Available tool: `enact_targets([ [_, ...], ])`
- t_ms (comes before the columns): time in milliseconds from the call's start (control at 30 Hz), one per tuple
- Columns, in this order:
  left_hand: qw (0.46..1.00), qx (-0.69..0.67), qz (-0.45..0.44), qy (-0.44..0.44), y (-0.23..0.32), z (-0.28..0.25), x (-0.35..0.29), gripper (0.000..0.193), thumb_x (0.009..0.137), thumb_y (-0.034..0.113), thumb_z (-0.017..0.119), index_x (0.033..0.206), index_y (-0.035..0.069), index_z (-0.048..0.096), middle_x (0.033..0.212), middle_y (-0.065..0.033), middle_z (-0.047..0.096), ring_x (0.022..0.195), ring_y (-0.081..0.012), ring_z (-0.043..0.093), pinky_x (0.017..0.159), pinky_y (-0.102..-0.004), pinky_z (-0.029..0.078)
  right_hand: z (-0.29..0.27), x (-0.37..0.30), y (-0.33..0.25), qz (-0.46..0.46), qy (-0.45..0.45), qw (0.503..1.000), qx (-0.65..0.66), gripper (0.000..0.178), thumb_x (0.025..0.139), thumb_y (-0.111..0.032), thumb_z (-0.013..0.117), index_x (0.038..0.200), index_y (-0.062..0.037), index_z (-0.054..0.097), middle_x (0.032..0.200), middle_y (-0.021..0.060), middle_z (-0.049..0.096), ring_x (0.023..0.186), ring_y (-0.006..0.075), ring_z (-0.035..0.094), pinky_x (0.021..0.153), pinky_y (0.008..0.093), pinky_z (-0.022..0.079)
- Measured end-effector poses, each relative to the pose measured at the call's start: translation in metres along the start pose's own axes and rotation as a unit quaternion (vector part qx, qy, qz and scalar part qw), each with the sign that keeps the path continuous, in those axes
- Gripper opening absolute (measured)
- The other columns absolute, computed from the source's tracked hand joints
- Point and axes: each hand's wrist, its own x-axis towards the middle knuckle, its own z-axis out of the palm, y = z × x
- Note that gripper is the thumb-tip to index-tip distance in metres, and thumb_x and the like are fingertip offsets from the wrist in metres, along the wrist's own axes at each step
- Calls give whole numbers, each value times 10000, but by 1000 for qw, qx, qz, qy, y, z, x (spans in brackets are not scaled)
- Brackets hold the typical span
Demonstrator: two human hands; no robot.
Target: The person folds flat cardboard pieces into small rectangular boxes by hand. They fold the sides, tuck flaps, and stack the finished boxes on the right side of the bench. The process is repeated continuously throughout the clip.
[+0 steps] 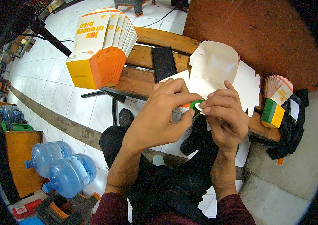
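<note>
A partly folded cardboard food box (219,62), white on the inside, spreads out over the bench in front of me. Its curved flap stands raised at the back, and a notched side flap lies out to the right. At its near edge, a bit of green and orange outer print shows between my fingers. My left hand (162,110) pinches that printed edge between thumb and fingers. Close beside it, my right hand (224,116) has its fingertips closed on a small white tab of the same box. Fingers hide part of the fold.
On the slatted wooden bench (146,56) lies a black phone (163,63). A tall fanned stack of orange and white cartons (95,48) stands left; a smaller green and yellow stack (273,112) is right, by a black plastic bag (295,120). Blue water jugs (73,174) lie lower left.
</note>
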Motion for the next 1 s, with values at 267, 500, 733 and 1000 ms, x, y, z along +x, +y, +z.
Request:
enact_targets([
  [267,998,58,2,-26,8,-2,0,236,739,79,631,968,40,669,841,-103,535,868,-276,534,829,-404,358,-5,2,1,0,-15,1000,12,194,675,-47,779,819,-116,669,851,29,688,849,235,643,946,488,442],
  [500,995,90,30,-15,10,0,0,283,697,59,627,975,48,673,811,-94,504,842,-281,523,815,-383,389,-5,3,-1,-5,-20,999,25,178,698,13,755,815,-71,651,820,72,688,822,247,623,906,450,452],
  [733,992,117,34,-35,9,3,-2,313,651,52,592,959,44,648,847,-120,500,887,-319,508,858,-434,375,-7,-1,-11,176,-52,982,41,186,656,23,778,806,-46,691,890,73,621,806,197,606,695,291,496],
  [1000,988,141,66,17,14,12,1,385,615,56,566,998,33,597,876,-132,505,916,-349,505,1003,-525,318,-7,-3,0,197,-54,974,99,181,685,-1,775,842,-30,690,927,78,634,833,180,623,744,284,496],
])
